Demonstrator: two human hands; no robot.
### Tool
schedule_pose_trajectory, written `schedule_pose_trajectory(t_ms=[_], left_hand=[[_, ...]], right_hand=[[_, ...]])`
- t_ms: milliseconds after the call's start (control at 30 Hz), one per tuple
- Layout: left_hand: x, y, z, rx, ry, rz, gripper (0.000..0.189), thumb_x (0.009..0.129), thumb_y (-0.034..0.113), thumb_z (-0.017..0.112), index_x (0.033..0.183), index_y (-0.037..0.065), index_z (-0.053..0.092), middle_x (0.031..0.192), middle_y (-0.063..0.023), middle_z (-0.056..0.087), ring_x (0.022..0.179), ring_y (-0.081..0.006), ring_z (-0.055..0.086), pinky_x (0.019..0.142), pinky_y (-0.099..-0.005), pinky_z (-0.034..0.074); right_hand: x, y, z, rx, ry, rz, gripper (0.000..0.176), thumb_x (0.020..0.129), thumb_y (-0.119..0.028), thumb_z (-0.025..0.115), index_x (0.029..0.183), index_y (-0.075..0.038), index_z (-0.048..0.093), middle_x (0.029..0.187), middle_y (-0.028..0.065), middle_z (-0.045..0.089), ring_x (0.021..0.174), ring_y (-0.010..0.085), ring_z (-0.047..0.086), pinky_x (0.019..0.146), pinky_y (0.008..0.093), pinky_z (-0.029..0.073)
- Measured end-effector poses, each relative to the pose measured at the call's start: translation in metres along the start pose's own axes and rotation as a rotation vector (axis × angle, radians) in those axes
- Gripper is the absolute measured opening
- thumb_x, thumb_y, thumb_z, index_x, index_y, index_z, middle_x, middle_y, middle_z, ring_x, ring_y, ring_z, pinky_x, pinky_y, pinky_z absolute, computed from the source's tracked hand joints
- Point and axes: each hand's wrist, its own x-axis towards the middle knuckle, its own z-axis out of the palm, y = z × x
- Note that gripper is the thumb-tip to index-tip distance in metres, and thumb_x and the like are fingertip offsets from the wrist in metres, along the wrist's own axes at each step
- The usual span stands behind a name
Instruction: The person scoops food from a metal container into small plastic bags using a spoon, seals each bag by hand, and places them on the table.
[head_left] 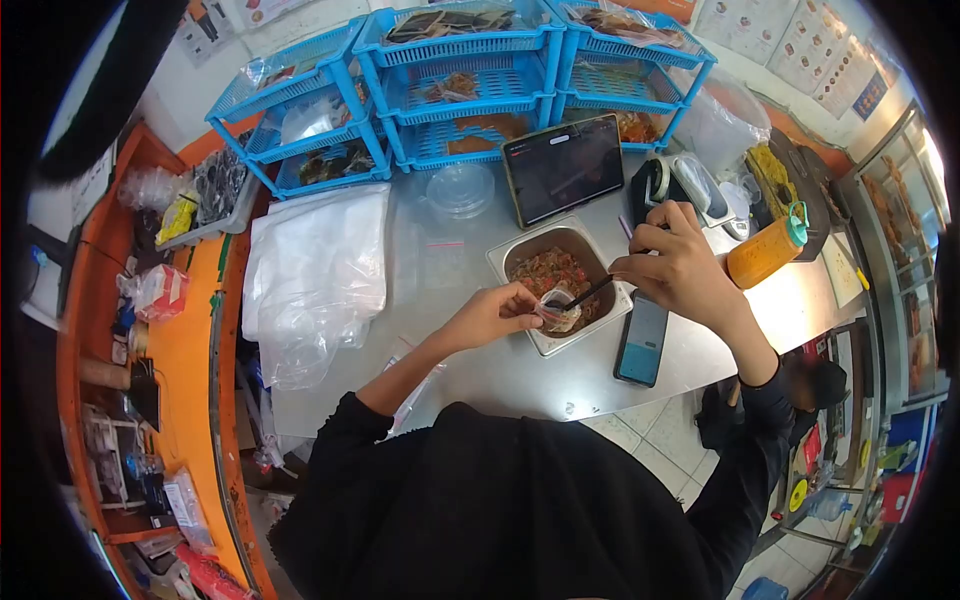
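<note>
Over the front of a square metal food pan (541, 340), my left hand (492, 318) pinches a small clear plastic bag (562, 319) by its opening. Some food shows inside the bag. My right hand (676, 268) grips the dark handle of a spoon (594, 290), which slants down into the mouth of the bag; its bowl is mostly hidden there. Chopped reddish-brown food (545, 268) lies in the pan behind the bag. A phone (641, 342) rests on the metal table beside the pan, below my right hand.
A tablet (565, 170) stands behind the pan, near a clear round lidded container (460, 190). Plastic bags (318, 260) are stacked at left. An orange bottle (765, 255) and a scale (702, 188) stand at right. Blue tiered racks (470, 95) line the back.
</note>
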Motion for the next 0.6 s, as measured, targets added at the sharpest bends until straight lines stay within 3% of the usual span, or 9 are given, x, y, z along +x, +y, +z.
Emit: schedule_pose_trajectory(t_ms=[67, 167, 300, 400, 467, 600], left_hand=[[-0.004, 0.01, 0.005, 0.061, 0.172, 0.089, 0.022, 0.075, 0.018, 0.064, 0.089, 0.002, 0.057, 0.078, -0.0045, 0.06, 0.072, -0.0117, 0.057, 0.067, -0.0244, 0.045], [0.0, 0.01, 0.009, -0.068, 0.252, 0.174, 0.017, 0.075, 0.015, 0.063, 0.082, 0.0, 0.061, 0.079, -0.0047, 0.06, 0.071, -0.0104, 0.057, 0.066, -0.0244, 0.045], [0.003, 0.014, 0.013, -0.202, 0.191, 0.112, 0.009, 0.077, 0.01, 0.061, 0.08, 0.001, 0.062, 0.081, -0.006, 0.06, 0.074, -0.0109, 0.057, 0.069, -0.0236, 0.045], [0.004, 0.012, 0.016, -0.176, 0.2, 0.135, 0.015, 0.078, 0.013, 0.06, 0.086, 0.0, 0.06, 0.084, -0.0037, 0.059, 0.077, -0.0091, 0.056, 0.072, -0.0229, 0.043], [0.005, 0.004, 0.017, -0.347, 0.09, 0.209, 0.025, 0.087, 0.019, 0.048, 0.104, 0.001, 0.051, 0.098, -0.0061, 0.054, 0.092, -0.0104, 0.05, 0.081, -0.0231, 0.038], [0.001, 0.006, 0.029, -0.363, 0.078, 0.152, 0.035, 0.092, 0.027, 0.033, 0.117, 0.004, 0.037, 0.108, -0.0077, 0.046, 0.104, -0.0127, 0.041, 0.088, -0.0247, 0.032]], right_hand=[[0.001, 0.0, 0.001, 0.006, 0.0, -0.003, 0.011, 0.059, -0.014, 0.066, 0.07, -0.013, 0.064, 0.07, -0.0016, 0.047, 0.081, 0.0192, 0.041, 0.072, 0.0304, 0.033], [0.004, -0.003, 0.003, 0.008, -0.023, -0.021, 0.012, 0.059, -0.014, 0.066, 0.07, -0.013, 0.064, 0.071, -0.0016, 0.048, 0.081, 0.0188, 0.041, 0.072, 0.03, 0.033], [0.004, -0.007, 0.009, 0.061, -0.058, -0.037, 0.016, 0.058, -0.01, 0.068, 0.074, -0.013, 0.065, 0.07, -0.0012, 0.048, 0.081, 0.0194, 0.041, 0.073, 0.032, 0.032], [0.006, -0.009, 0.002, 0.039, -0.039, -0.054, 0.015, 0.058, -0.012, 0.066, 0.073, -0.013, 0.065, 0.072, -0.0016, 0.048, 0.082, 0.0188, 0.041, 0.073, 0.0311, 0.033], [0.006, -0.008, -0.001, 0.01, -0.025, -0.068, 0.013, 0.059, -0.014, 0.064, 0.072, -0.012, 0.064, 0.074, -0.0021, 0.049, 0.082, 0.018, 0.042, 0.074, 0.03, 0.034], [0.004, -0.01, 0.0, -0.079, 0.015, -0.112, 0.015, 0.058, -0.014, 0.062, 0.074, -0.013, 0.064, 0.076, -0.0021, 0.049, 0.084, 0.0176, 0.043, 0.076, 0.0318, 0.034]])
